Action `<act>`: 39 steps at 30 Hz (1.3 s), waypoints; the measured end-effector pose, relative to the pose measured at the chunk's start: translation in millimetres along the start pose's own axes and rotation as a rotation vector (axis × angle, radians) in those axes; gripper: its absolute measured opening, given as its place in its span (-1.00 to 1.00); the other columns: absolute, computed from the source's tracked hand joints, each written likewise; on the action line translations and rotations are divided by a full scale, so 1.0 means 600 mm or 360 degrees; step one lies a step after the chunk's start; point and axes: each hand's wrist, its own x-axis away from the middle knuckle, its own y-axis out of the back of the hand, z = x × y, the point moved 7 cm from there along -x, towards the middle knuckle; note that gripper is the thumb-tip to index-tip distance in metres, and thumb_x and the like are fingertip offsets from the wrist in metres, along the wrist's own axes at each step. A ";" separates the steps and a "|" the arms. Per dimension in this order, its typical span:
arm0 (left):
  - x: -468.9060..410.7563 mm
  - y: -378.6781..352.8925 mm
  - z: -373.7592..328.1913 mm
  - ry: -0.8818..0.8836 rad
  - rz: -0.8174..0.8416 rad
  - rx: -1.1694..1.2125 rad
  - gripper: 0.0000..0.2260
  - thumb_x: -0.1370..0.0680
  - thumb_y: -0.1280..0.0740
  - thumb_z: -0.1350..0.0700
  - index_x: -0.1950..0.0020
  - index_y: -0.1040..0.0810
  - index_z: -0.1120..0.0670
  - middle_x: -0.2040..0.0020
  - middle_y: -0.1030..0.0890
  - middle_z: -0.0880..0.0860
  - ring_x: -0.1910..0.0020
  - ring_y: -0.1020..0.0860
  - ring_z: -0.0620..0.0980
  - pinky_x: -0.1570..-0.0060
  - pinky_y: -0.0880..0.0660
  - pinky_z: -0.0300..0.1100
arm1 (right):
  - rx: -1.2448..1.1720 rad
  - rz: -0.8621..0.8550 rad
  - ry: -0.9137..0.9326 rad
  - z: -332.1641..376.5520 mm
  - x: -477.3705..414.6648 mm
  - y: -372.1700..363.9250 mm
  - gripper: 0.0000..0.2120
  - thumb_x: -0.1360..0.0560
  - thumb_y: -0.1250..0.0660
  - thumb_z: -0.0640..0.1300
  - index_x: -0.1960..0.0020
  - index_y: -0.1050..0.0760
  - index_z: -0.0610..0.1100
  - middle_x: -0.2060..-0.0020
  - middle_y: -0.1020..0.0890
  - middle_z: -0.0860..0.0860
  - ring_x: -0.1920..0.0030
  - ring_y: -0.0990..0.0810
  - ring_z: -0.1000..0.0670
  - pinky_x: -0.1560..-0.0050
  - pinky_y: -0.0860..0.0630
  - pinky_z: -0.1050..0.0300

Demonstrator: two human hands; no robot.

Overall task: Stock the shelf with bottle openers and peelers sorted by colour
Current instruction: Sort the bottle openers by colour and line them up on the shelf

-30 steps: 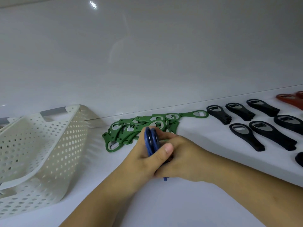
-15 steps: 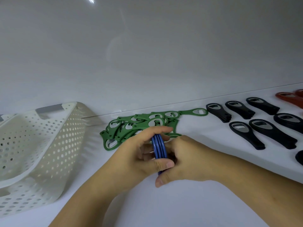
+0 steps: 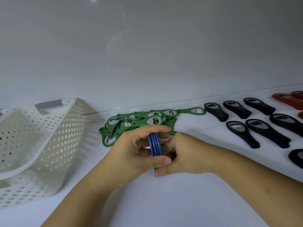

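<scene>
A stack of several flat blue bottle openers stands on edge between my two hands, just above the white shelf. My left hand grips the stack, fingers over the top and thumb underneath. My right hand holds it from the right side, with the thumb under its lower end. Right behind the hands lies a loose pile of green bottle openers. Black bottle openers lie in rows to the right, and red ones at the far right edge.
A white perforated basket with a grey handle lies tipped on its side at the left, its opening facing right. The shelf's glossy white back wall rises directly behind the openers.
The blue stack has turned from leaning left to nearly upright in my hands, and my left fingers have come over its top. Both hands stayed in place.
</scene>
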 end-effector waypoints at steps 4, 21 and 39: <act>-0.003 0.007 -0.004 -0.0122 -0.0144 0.0083 -0.57 -0.15 -0.55 0.14 0.01 -0.65 -0.11 0.01 -0.64 0.08 0.04 -0.65 0.05 0.12 -0.60 -0.12 | -0.0047 -0.0043 -0.0043 -0.001 0.004 0.007 -0.74 -0.31 -0.56 -0.07 0.19 -0.62 -0.24 0.36 -0.49 -0.01 0.37 -0.40 0.11 0.26 -0.37 0.18; 0.010 -0.072 -0.013 -0.0071 -0.0016 0.0832 -0.41 0.11 -0.70 -0.01 0.16 -0.65 0.10 0.06 -0.66 0.23 0.07 -0.66 0.21 0.21 -0.61 -0.04 | -0.0170 -0.0453 -0.0316 0.014 0.156 0.032 -0.60 -0.36 -0.53 -0.08 0.55 -0.42 0.00 0.56 -0.23 0.13 0.48 -0.20 0.09 0.39 -0.13 0.17; 0.021 -0.133 0.030 0.0179 0.0331 0.0313 -0.72 -0.08 -0.53 0.23 0.24 -0.68 0.12 0.22 -0.67 0.21 0.19 -0.66 0.06 0.23 -0.55 -0.34 | 0.0965 -0.0677 -0.1349 -0.101 0.344 0.171 -0.47 -0.26 -0.50 0.02 0.56 -0.17 -0.09 0.63 -0.22 0.06 0.54 -0.23 0.03 0.45 -0.12 0.21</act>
